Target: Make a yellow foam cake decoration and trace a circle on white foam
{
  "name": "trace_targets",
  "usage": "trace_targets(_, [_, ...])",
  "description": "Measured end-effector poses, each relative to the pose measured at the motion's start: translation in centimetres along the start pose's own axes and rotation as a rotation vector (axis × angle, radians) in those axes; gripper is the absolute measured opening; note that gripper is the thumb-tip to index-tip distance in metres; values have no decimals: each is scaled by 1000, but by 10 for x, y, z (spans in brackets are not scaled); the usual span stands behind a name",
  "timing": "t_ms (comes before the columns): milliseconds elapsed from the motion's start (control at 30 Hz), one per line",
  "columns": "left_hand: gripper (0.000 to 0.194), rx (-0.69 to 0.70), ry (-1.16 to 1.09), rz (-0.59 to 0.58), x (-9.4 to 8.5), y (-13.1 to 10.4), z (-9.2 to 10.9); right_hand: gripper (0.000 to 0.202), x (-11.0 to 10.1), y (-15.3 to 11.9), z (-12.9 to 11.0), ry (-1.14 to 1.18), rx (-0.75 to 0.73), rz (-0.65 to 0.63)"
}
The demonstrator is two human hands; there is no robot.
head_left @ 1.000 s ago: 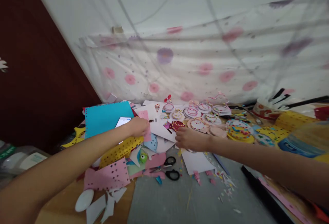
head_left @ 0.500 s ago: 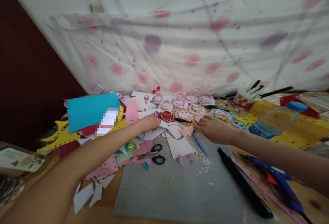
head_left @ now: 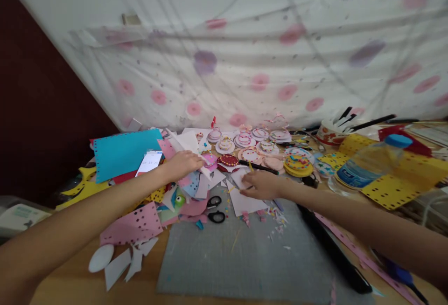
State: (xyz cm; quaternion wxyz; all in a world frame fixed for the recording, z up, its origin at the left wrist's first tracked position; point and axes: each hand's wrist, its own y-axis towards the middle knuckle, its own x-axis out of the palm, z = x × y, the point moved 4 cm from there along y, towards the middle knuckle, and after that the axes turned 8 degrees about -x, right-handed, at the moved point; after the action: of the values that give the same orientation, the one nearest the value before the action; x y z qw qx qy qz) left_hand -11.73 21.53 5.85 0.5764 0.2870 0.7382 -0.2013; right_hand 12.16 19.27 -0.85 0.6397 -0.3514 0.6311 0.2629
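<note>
My left hand (head_left: 184, 165) is closed on some white paper (head_left: 189, 142), which tilts up behind the fingers amid loose scraps. Close to its fingertips lies a small pink round paper piece (head_left: 209, 159). A dark red beaded paper piece (head_left: 228, 161) rests between my hands. My right hand (head_left: 261, 184) is over a white paper sheet (head_left: 241, 202) with its fingers curled down; whatever they pinch is too small to make out. Behind that hand lies a black pen (head_left: 266, 169). Scissors with black handles (head_left: 216, 216) lie on the grey cutting mat (head_left: 224, 258).
Several decorated round paper pieces (head_left: 250, 155) stand at the back. At the right are a water bottle (head_left: 367, 165), a cup of pens (head_left: 332, 133), a long black tool (head_left: 336, 253) and a blue glue gun (head_left: 402, 274). A phone (head_left: 150, 161) and blue sheet (head_left: 126, 153) lie left.
My left hand has moved left, from beside the dark red piece onto white paper, which now tilts up. My right hand has shifted left and nearer, onto the white sheet.
</note>
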Motion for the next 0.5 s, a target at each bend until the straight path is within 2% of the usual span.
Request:
trace_targets(100, [31, 57, 16, -27, -5, -16, -5, 51, 8, 19, -9, -35, 128, 45])
trace_targets(200, [35, 57, 30, 19, -18, -35, -24, 38, 14, 29, -13, -75, 182, 88])
trace_targets(333, [40, 49, 41, 60, -24, -56, -42, 18, 17, 33, -21, -103, 118, 166])
trace_targets(500, [34, 55, 66, 70, -6, -62, -32, 23, 5, 52, -41, -60, -22, 304])
